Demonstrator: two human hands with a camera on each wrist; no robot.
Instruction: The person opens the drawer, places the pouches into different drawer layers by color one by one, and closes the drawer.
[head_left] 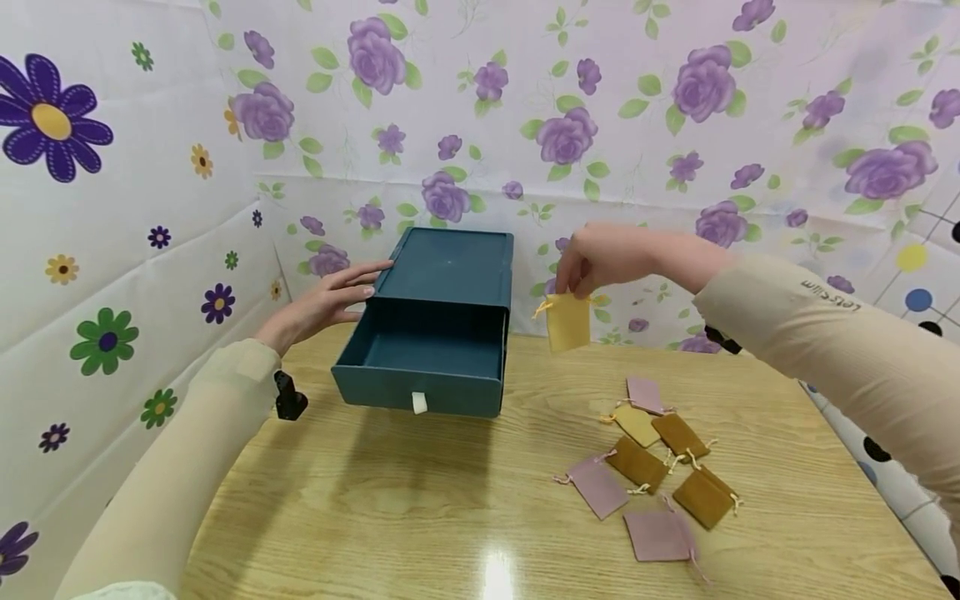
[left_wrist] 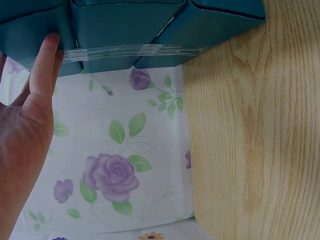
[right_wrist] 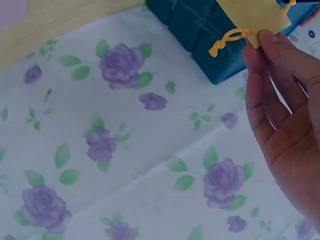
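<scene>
Stretching beneath the work, a pale wood-grain counter carries a dark teal, box-shaped drawer unit toward its far side. One rectangular teal drawer stands pulled out toward the person. Well apart, the person's two bare hands flank the unit: the left hand has its fingers extended, touching the unit's left side, while the right hand is raised to the right of it, thumb and fingertips pinching the top of a small, flat, yellow fabric pouch with yellow drawstrings. That pouch hangs in the air below the right hand's fingertips, with the drawer unit between it and the left hand. Nearer the person, seven flat drawstring pouches lie clustered on the counter: three mauve pouches, three brown pouches and another yellow pouch. Smallest, a white tab marks the drawer's front.
</scene>
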